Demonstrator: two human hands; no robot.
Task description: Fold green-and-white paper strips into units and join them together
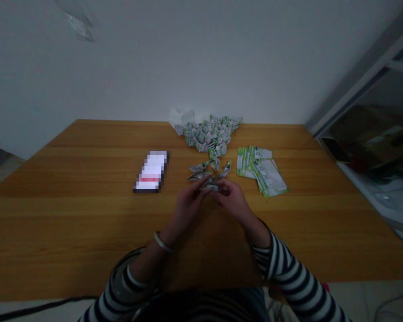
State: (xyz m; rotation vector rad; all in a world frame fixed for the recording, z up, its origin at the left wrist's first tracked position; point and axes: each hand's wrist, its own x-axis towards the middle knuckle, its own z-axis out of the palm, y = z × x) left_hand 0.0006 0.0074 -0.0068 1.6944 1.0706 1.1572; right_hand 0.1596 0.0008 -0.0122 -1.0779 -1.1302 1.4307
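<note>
My left hand [190, 200] and my right hand [231, 197] meet over the middle of the table. Between their fingertips they pinch a small folded paper piece [209, 184], printed in green and white. Just beyond it lie a few similar folded pieces [214, 159], pointed in shape. Farther back, a heap of folded paper pieces [212, 133] rests near the wall. To the right of my hands is a loose stack of flat green-and-white printed sheets [268, 176]. My fingers partly cover the held piece.
A phone [152, 171] with a lit, pixelated screen lies on the wooden table [87, 214], left of my hands. White crumpled plastic or tissue [182, 117] sits behind the heap. The pale wall [201, 58] closes off the table's far edge. A dark cable [47, 307] runs at lower left.
</note>
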